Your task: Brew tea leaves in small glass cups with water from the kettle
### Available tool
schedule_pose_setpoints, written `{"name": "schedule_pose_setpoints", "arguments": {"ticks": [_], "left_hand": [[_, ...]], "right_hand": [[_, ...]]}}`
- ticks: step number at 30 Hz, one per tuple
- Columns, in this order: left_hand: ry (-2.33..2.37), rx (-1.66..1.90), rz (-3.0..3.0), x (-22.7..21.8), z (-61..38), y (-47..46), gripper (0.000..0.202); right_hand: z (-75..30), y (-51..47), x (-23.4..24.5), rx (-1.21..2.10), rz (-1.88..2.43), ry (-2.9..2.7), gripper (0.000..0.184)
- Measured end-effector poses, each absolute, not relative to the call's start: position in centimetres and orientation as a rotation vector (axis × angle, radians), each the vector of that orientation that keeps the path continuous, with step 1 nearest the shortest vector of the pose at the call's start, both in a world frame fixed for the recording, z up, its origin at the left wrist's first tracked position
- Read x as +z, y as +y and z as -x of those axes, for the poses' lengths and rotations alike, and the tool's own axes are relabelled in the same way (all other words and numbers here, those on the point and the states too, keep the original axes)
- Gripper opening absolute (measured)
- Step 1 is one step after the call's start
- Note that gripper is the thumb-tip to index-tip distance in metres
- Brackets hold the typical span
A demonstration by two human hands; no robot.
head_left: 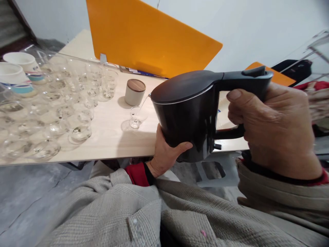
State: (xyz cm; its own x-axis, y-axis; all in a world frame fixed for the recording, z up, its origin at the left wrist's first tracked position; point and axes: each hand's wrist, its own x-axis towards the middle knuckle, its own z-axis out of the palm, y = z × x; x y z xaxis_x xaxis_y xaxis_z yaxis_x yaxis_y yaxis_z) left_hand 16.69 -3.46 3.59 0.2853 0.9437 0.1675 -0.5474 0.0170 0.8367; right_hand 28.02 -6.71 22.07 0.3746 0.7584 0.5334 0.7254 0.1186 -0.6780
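My right hand [280, 127] is closed around the handle of a black electric kettle [185, 120], which tilts with its spout to the left. My left hand [167, 149] grips the lower body of the kettle, its thumb across the near side and its other fingers mostly hidden. Just below the spout stands a small clear glass [134, 118] with dark bits in the bottom. A faint clear streak, seemingly water, runs from the spout towards this glass. Behind it is a cream canister [135, 92] with a wooden lid.
Many clear glasses [81, 128] with dark bits at the bottom crowd the left of the pale table [108, 144]. Two white paper cup stacks [22, 63] stand at the far left. An orange divider [151, 37] rises along the back. A metal rack [318, 48] is at the right.
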Motion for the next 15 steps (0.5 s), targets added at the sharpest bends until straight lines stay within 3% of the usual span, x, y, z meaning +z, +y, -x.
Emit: {"name": "schedule_pose_setpoints", "arguments": {"ticks": [6, 12, 15], "left_hand": [[0.582, 1.241, -1.138, 3.6, -16.7, -2.4, 0.115], [0.697, 1.357, -1.44, 2.3, -17.0, -0.4, 0.12], [0.695, 1.505, -1.659, 1.5, -16.3, -0.6, 0.112]], "right_hand": [[-29.4, -6.7, 20.6, 0.027, 1.465, -1.235, 0.03], [-31.1, -4.4, 18.2, 0.103, 1.288, -1.021, 0.045], [-31.9, -2.8, 16.8, 0.126, 1.248, -0.963, 0.048]]}}
